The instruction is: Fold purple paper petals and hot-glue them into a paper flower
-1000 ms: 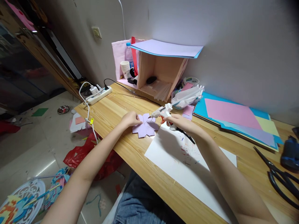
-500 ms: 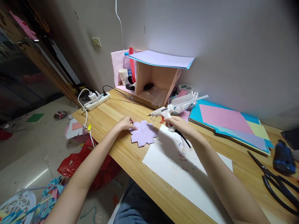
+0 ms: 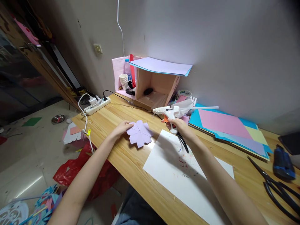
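A lilac paper flower [image 3: 140, 132] with folded petals lies on the wooden desk [image 3: 112, 115]. My left hand [image 3: 122, 127] rests on its left edge, fingers stretched flat on the paper. My right hand [image 3: 178, 124] is closed round the handle of a white hot glue gun [image 3: 169, 111]. The gun is held level above the desk, its nozzle pointing left, up and to the right of the flower. A glue stick pokes out of its back, and its black cord trails over a white sheet [image 3: 187, 172] stained with glue and paint.
A stack of coloured paper [image 3: 229, 126] lies at the right, with black scissors [image 3: 276, 186] and a blue tool [image 3: 282, 162] beyond. A wooden box [image 3: 154, 86] stands by the wall with cups and a bottle. A power strip [image 3: 96, 104] sits at the desk's left corner.
My right hand has lifted the glue gun off the flower and drawn it up and to the right. My left hand has flattened onto the flower's edge.
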`<action>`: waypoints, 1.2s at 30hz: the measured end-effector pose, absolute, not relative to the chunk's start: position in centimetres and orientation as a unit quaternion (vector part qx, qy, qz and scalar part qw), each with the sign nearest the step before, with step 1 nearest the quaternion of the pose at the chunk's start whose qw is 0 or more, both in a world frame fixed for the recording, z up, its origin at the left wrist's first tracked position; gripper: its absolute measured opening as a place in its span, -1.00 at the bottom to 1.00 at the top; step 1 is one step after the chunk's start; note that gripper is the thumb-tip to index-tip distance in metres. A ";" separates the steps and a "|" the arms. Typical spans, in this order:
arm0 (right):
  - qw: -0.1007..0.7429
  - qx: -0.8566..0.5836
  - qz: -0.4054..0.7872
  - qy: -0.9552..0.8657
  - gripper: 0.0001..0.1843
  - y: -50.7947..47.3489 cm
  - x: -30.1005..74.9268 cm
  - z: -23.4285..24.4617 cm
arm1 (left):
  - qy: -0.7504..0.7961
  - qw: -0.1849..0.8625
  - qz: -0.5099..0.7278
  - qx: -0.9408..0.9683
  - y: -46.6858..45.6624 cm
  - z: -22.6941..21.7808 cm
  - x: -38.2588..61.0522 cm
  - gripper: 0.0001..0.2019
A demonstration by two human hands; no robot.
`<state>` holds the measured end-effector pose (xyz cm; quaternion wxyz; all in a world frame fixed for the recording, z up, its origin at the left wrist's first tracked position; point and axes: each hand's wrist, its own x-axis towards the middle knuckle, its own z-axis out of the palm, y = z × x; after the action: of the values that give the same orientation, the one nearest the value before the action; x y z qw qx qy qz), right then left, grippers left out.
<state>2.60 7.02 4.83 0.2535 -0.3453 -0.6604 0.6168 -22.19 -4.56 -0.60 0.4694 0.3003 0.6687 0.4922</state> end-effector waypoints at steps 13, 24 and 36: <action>0.265 -0.293 0.691 -0.606 -0.69 4.8 -0.7 1.7 | 0.636 0.473 0.580 0.190 -11.3 0.8 -25.1 -0.75; 0.227 -0.159 0.791 -0.546 -0.75 2.3 -3.1 0.4 | 0.597 0.345 0.704 0.172 -9.6 -1.4 -23.4 -0.68; 0.180 -0.196 0.812 -0.520 -0.65 2.5 -2.6 -3.6 | 0.587 0.301 0.721 0.212 -7.6 -3.5 -21.8 -0.64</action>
<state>-2.56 2.48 -3.55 0.1799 -0.1962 -0.5196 0.8119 -21.81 -7.57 -3.53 0.3009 0.2125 0.5873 0.7207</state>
